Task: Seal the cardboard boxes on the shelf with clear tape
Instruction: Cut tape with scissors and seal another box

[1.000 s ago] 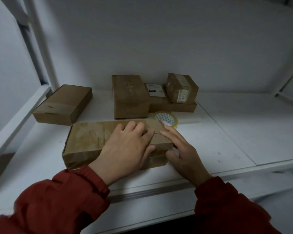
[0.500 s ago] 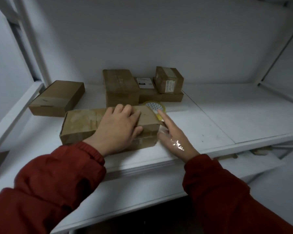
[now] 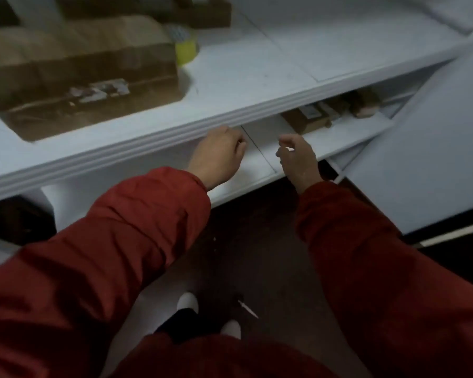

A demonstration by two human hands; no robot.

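A long cardboard box (image 3: 79, 69) lies near the front of the upper shelf (image 3: 257, 77), with a torn label on its front face. A roll of clear tape (image 3: 185, 47) with a yellow-green core stands against the box's right end. Both hands are off the box and sit lower, in front of the shelf's edge, over the lower shelf (image 3: 260, 159). My left hand (image 3: 220, 151) has its fingers curled under and holds nothing. The fingers of my right hand (image 3: 295, 156) are loosely curled, with nothing visible in them. The view is blurred.
More cardboard boxes (image 3: 202, 12) stand at the back of the upper shelf. A few small boxes (image 3: 307, 120) lie on the lower shelf. A white panel (image 3: 421, 165) leans at the right. Dark floor and my white shoes (image 3: 187, 301) are below.
Both hands have left the long box and dropped below the upper shelf's edge. The view has tilted down towards the lower shelf and the floor.
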